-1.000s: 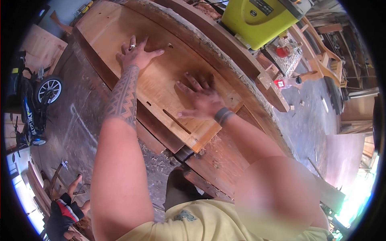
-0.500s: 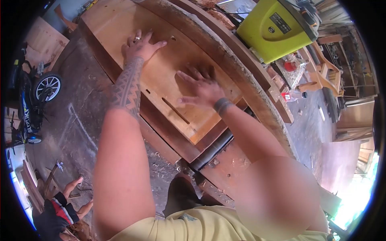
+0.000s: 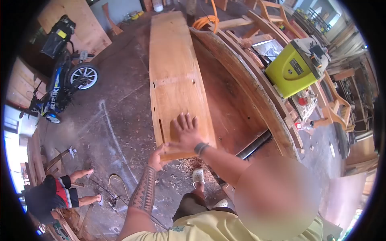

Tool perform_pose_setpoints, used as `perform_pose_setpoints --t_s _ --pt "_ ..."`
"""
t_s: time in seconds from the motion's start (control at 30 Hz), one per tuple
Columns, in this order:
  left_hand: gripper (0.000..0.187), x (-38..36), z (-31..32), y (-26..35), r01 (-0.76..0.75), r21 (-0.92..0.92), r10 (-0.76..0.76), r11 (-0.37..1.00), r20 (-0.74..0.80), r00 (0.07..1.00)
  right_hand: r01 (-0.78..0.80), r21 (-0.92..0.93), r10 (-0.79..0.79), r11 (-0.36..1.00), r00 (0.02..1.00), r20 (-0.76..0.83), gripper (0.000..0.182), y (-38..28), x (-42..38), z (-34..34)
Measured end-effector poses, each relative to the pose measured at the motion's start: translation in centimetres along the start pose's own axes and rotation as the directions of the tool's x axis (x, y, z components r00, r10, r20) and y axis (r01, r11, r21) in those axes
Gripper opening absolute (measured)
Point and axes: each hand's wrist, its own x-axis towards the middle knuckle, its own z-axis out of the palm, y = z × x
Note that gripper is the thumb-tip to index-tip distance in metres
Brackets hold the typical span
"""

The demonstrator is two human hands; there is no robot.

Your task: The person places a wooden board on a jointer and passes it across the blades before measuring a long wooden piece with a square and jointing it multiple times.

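A long, light wooden board (image 3: 173,52) stretches away from me, with small holes and a narrow slot near its left edge. My right hand (image 3: 187,134) lies flat on the board's near end, fingers spread. At the near left corner, my left hand (image 3: 156,157) is closed around the board's edge; its fingers underneath are hidden. To the right of the board lies a big reddish-brown timber slab (image 3: 229,100) with a rough raised edge. A dark roller-like bar (image 3: 255,144) crosses the slab's near part.
A lime-green machine (image 3: 287,70) stands on timbers at the right. An orange coiled hose (image 3: 206,22) lies behind the slab. At left stands a small motorbike (image 3: 60,88). Another person (image 3: 52,197) is at the lower left. Wood shavings (image 3: 189,166) and a cable (image 3: 120,184) lie on the floor.
The board has swung leftward from the slab and now reaches out over the floor. My left hand has gone from lying flat on it to holding its near corner. My view has turned.
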Motion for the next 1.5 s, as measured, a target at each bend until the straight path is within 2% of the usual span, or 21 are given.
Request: perform_pose_setpoints --t_s 0.1,0.17,0.27,0.37,0.4,0.5,0.53,0.63,0.7,0.77,0.83,0.87,0.97,1.0,1.07,1.2,1.3,1.37,1.43,1.47,1.5 --pt "0.050 -0.8 -7.6 0.0 -0.085 -0.083 0.093 0.993 0.102 0.990 0.047 0.099 -0.049 0.994 0.999 0.011 0.127 -4.9 -1.3 2.1" --pt "0.047 -4.7 -7.9 0.3 -0.142 0.003 0.141 0.990 0.069 0.988 0.043 0.119 -0.048 0.992 0.998 0.037 0.125 -6.9 -2.6 1.2" --pt "0.046 -11.0 -6.7 0.7 -0.268 0.204 0.249 0.942 0.115 0.962 0.085 0.232 -0.083 0.969 0.996 -0.020 0.122 -8.4 -6.1 0.6" --pt "0.050 -18.2 -2.2 2.0 -0.482 0.390 0.439 0.784 0.201 0.876 0.139 0.388 -0.104 0.911 0.989 -0.109 0.117 -9.0 -8.7 0.2" --pt "0.051 -20.5 -0.1 2.0 -0.547 0.441 0.498 0.712 0.233 0.835 0.110 0.479 -0.100 0.871 0.994 -0.047 0.112 -9.4 -9.5 -0.9" --pt "0.057 -26.1 5.0 1.6 -0.454 0.772 0.560 0.445 0.156 0.814 0.177 0.816 -0.131 0.551 0.983 -0.126 0.106 -9.9 -11.3 -1.2" --pt "0.063 -27.9 7.2 0.9 -0.425 0.836 0.611 0.347 0.142 0.779 0.117 0.848 -0.072 0.517 0.993 -0.093 0.101 -10.1 -11.8 -1.5" --pt "0.068 -30.4 12.4 -2.1 -0.236 0.959 0.622 0.160 0.088 0.778 -0.117 0.990 0.103 0.076 0.989 0.109 0.105 -11.3 -14.3 -5.4" --pt "0.059 -28.8 12.8 -3.6 -0.282 0.956 0.630 0.076 0.173 0.757 -0.007 0.992 0.088 0.125 0.996 -0.004 0.070 -14.2 -17.4 -11.3" --pt "0.056 -28.6 13.6 -4.0 -0.341 0.939 0.635 0.031 0.245 0.732 -0.127 0.951 0.138 0.282 0.986 0.090 0.067 -14.1 -16.6 -11.0" --pt "0.056 -29.5 14.1 -4.0 -0.408 0.912 0.643 0.037 0.290 0.709 -0.138 0.939 0.197 0.316 0.977 0.078 0.060 -14.3 -16.7 -11.1" --pt "0.072 -29.5 13.6 -4.1 -0.446 0.886 0.552 0.126 0.310 0.774 -0.122 0.893 0.277 0.433 0.961 -0.003 0.056 -13.3 -15.9 -9.4" --pt "0.109 -27.4 11.6 -6.3 -0.772 0.401 0.517 0.493 0.579 0.631 -0.170 0.713 0.456 0.680 0.860 -0.230 0.051 -13.3 -16.9 -8.6" --pt "0.117 -26.0 10.2 -7.7 -0.810 0.436 0.541 0.392 0.603 0.586 -0.033 0.888 0.380 0.459 0.910 -0.162 0.054 -14.3 -17.7 -9.8" --pt "0.131 -23.2 7.7 -9.7 -0.857 0.485 0.573 0.174 0.658 0.488 -0.034 0.863 0.405 0.504 0.892 -0.202 0.056 -12.2 -16.9 -8.5" --pt "0.130 -21.6 3.3 -8.7 -0.803 0.574 0.415 0.160 0.699 0.582 -0.036 0.891 0.373 0.452 0.915 -0.153 0.060 -14.4 -17.7 -10.1" --pt "0.127 -17.6 -1.0 -8.7 -0.733 0.680 0.234 -0.027 0.717 0.656 -0.038 0.904 0.394 0.425 0.907 -0.147 0.062 -14.3 -17.5 -10.0" --pt "0.131 -13.4 -4.9 -10.0 -0.746 0.662 0.107 0.074 0.739 0.666 -0.015 0.940 0.419 0.341 0.898 -0.138 0.063 -12.8 -17.8 -8.8" --pt "0.125 -14.7 -8.0 -7.7 -0.597 0.800 -0.183 0.059 0.597 0.781 -0.114 0.903 0.450 0.414 0.888 -0.094 0.060 -12.8 -18.9 -9.6" --pt "0.100 -12.1 -9.8 -7.8 -0.562 0.793 -0.403 -0.234 0.447 0.798 -0.179 0.882 0.502 0.436 0.862 -0.073 0.058 -12.9 -19.4 -9.9" --pt "0.086 -13.2 -10.7 -6.8 -0.531 0.779 -0.520 -0.333 0.319 0.793 -0.233 0.856 0.542 0.461 0.838 -0.064 0.057 -12.7 -19.3 -10.4"
